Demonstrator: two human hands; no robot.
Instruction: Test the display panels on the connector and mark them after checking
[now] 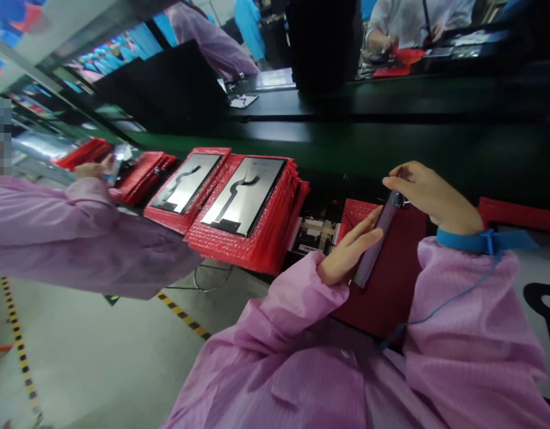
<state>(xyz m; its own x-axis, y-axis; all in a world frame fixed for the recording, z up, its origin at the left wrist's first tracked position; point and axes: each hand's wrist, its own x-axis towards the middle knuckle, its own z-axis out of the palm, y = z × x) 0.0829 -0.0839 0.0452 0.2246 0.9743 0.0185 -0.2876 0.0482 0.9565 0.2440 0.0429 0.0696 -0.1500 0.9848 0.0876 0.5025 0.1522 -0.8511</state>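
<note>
A thin dark panel (376,247) is tilted up on its edge above a dark red mat (397,283). My left hand (353,250) lies along the panel's left side, fingers stretched out and pressed near its face. At the panel's top end is my right hand (413,187), its thumb and fingertips brought together at the upper corner; a blue band circles that wrist. Left of the mat, two flat screens with black curved strips, one (257,193) nearer and one (189,179) farther, rest on stacks of red bubble wrap (279,238).
Small parts (317,233) lie between the stack and the mat. A green-edged bench (391,143) runs behind. At the left, a co-worker's sleeve (78,238) reaches to more red packs (143,173). A white panel (543,286) is at the right. Another person works across the bench.
</note>
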